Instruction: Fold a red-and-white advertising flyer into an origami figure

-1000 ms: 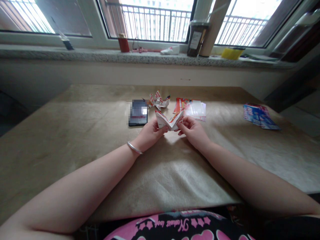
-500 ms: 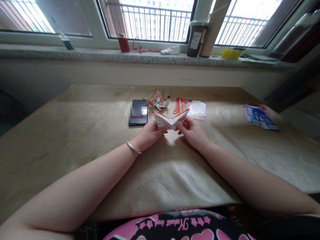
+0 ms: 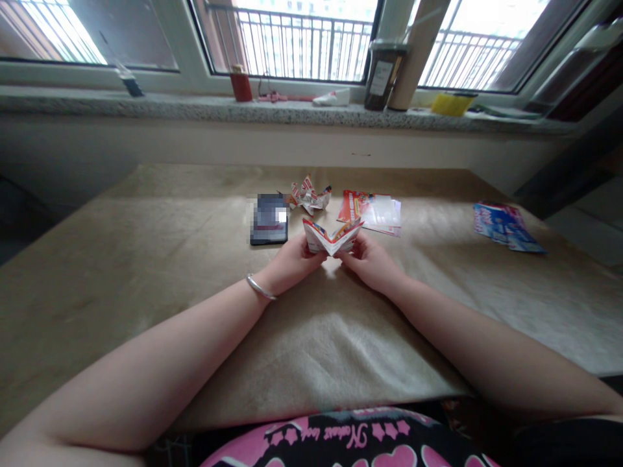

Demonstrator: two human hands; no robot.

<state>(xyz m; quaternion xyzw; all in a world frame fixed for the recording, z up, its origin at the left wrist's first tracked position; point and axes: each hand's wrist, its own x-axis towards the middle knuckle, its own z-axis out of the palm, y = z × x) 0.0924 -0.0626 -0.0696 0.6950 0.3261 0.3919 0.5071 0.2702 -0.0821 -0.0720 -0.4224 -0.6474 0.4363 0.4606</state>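
A folded red-and-white printed paper [image 3: 331,237] is held just above the beige table [image 3: 146,259] between both my hands. My left hand [image 3: 291,263], with a silver bangle on its wrist, pinches the paper's left end. The paper's right end is pinched by my right hand [image 3: 370,261]. The paper forms a shallow V with both wings tilted up. A finished crumpled-looking folded paper piece [image 3: 310,194] lies on the table just beyond it.
A dark phone [image 3: 270,219] lies left of the paper. Red-and-white flat sheets [image 3: 372,211] lie to the right, and blue printed sheets [image 3: 503,226] at the far right. The windowsill [image 3: 146,107] carries a red cup, a dark jar, a cardboard tube and a yellow item.
The paper's two wings spread out flat and wide, then came back closer into a narrower V. Both hands stayed at nearly the same spot.
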